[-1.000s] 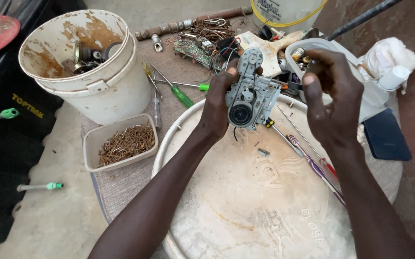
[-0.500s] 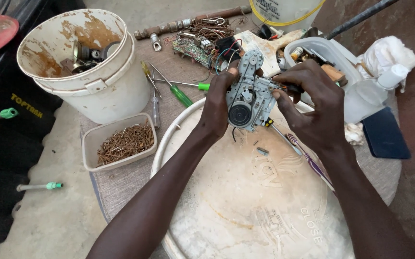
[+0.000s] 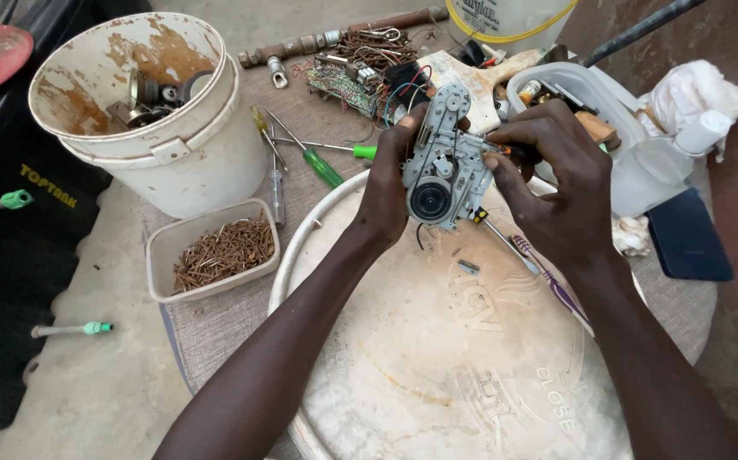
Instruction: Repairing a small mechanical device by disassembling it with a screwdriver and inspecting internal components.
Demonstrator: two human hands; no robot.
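Note:
A small grey metal mechanism (image 3: 442, 162) with gears on top and a round black motor at its bottom is held upright above a round white lid (image 3: 437, 358). My left hand (image 3: 389, 183) grips its left side. My right hand (image 3: 552, 183) rests against its right edge, with the fingertips pinching at a small part there. A thin screwdriver (image 3: 495, 233) and a purple toothbrush (image 3: 556, 285) lie on the lid just under my right hand.
A stained white bucket (image 3: 160, 119) with metal parts stands at the left. A tray of rusty nails (image 3: 216, 251) sits below it. Green-handled screwdrivers (image 3: 318, 163), a circuit board (image 3: 343, 81), a clear plastic container (image 3: 616, 128) and a dark phone (image 3: 684, 238) surround the lid.
My right hand has slid left and closed in on the mechanism's right edge. The left hand and the mechanism have stayed nearly still.

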